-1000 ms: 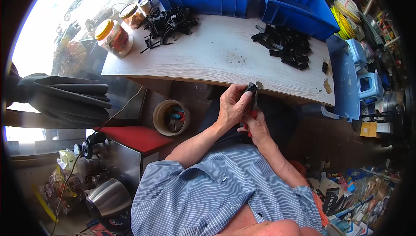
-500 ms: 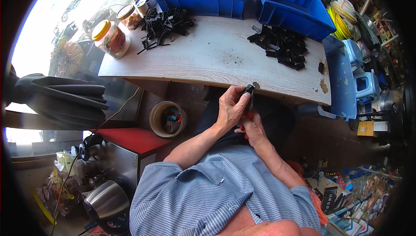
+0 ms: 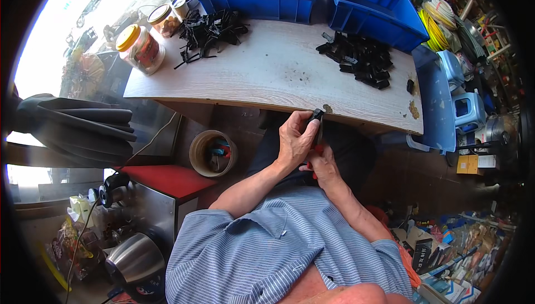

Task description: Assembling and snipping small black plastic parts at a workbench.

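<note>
Close to the table's front edge, my left hand [image 3: 294,138] pinches a small black plastic part [image 3: 318,115] between thumb and fingers. Just below it, my right hand [image 3: 327,167] is closed around red-handled pliers [image 3: 319,148]. Their jaws point up toward the black part and are mostly hidden by the left hand, so whether they touch it cannot be made out. A pile of short black pieces [image 3: 362,61] lies at the right of the table, and a tangle of thin-armed black parts [image 3: 207,33] at the left.
Two blue crates [image 3: 262,5] stand at the back of the white table [image 3: 251,70], the left one with black parts inside. Jars [image 3: 140,50] line the left edge. A round bin [image 3: 195,162] sits on the floor, beside a red-topped cabinet [image 3: 167,180].
Hardly anything differs: the view has shifted slightly. Both hands keep their grips on the black part and the pliers.
</note>
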A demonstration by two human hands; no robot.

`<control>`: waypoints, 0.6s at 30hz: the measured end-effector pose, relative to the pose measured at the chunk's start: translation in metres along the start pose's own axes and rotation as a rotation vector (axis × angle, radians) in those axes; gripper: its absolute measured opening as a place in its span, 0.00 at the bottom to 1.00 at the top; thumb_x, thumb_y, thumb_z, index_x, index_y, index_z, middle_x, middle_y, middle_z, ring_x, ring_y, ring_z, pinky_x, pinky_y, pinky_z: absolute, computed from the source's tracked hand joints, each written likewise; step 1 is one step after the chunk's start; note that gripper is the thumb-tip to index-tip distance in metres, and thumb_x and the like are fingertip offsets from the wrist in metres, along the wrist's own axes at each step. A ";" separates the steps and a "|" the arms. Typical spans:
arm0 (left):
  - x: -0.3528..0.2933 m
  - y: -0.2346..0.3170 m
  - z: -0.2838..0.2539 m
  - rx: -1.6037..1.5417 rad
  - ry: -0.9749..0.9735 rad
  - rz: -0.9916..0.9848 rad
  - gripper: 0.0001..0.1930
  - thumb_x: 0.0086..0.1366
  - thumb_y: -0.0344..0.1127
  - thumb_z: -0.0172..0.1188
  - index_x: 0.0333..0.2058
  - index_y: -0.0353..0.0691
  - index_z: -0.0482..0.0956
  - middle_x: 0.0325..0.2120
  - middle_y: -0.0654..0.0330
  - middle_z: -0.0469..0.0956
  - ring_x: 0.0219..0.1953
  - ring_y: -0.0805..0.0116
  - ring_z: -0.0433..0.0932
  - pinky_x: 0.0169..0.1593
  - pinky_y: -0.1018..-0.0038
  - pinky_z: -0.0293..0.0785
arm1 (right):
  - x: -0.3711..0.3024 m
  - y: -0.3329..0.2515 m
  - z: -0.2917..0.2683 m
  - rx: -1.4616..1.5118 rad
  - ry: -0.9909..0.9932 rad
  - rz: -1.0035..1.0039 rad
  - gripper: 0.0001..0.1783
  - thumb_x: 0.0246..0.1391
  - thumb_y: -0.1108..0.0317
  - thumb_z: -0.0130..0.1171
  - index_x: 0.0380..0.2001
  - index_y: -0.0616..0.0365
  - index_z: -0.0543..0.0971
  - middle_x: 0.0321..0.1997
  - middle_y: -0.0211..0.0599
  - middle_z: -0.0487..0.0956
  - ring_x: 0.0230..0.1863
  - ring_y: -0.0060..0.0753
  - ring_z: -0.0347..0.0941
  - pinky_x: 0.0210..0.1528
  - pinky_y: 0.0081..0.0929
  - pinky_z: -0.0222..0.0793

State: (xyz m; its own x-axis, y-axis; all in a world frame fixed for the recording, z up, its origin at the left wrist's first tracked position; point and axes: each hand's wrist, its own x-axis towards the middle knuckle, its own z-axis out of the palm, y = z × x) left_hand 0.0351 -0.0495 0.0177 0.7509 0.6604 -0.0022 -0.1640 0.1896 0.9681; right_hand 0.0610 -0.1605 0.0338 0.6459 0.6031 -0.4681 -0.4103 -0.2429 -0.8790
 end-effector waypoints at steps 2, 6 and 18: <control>-0.001 -0.001 0.000 0.029 0.011 0.026 0.10 0.67 0.30 0.62 0.43 0.30 0.77 0.29 0.64 0.80 0.30 0.83 0.75 0.35 0.82 0.74 | 0.000 0.001 0.000 -0.008 0.000 -0.001 0.25 0.55 0.59 0.54 0.54 0.56 0.70 0.29 0.29 0.76 0.29 0.19 0.73 0.27 0.20 0.72; -0.001 -0.002 0.000 0.056 0.009 0.051 0.10 0.67 0.30 0.62 0.42 0.29 0.78 0.28 0.63 0.80 0.30 0.83 0.74 0.35 0.82 0.74 | 0.005 0.011 -0.004 0.011 -0.030 -0.038 0.20 0.58 0.60 0.54 0.50 0.57 0.71 0.27 0.29 0.75 0.25 0.19 0.72 0.25 0.21 0.73; -0.002 -0.005 0.005 0.077 0.034 0.095 0.10 0.66 0.29 0.63 0.42 0.29 0.78 0.27 0.62 0.81 0.29 0.83 0.75 0.35 0.80 0.74 | 0.009 0.019 -0.007 0.079 -0.046 0.013 0.15 0.59 0.59 0.55 0.41 0.59 0.73 0.21 0.30 0.72 0.20 0.19 0.71 0.22 0.25 0.77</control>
State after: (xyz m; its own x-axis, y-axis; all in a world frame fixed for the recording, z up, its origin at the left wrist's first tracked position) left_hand 0.0377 -0.0553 0.0145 0.7120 0.6972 0.0834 -0.1826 0.0691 0.9808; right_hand 0.0639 -0.1651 0.0118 0.6104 0.6353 -0.4731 -0.4692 -0.1913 -0.8621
